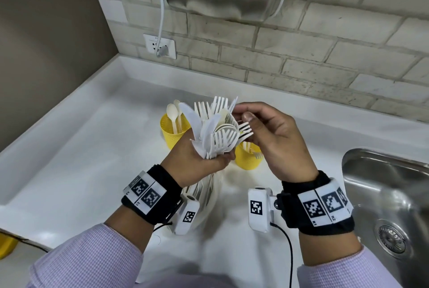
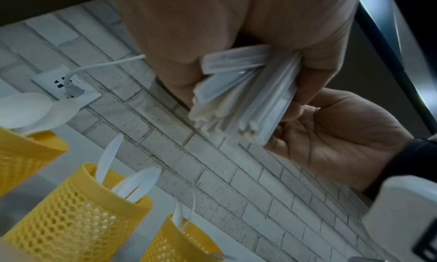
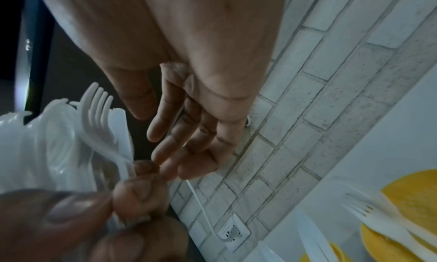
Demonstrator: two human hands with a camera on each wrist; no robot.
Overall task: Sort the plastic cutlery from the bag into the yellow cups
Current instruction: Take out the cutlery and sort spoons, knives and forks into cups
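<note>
Behind both hands, three yellow cups (image 2: 71, 217) stand on the white counter (image 1: 81, 148). Her left hand (image 1: 197, 167) clasps a fanned cutlery bundle (image 1: 213, 129) by the handles; the right hand (image 1: 274, 139) beside it pinches one fork (image 1: 245, 128).

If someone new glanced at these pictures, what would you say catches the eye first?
First, the fanned bundle of white plastic cutlery gripped in the left hand above the white counter, with the right hand picking at its forks. Next, the yellow mesh cups behind the hands, one holding spoons, and the steel sink at right.
</note>
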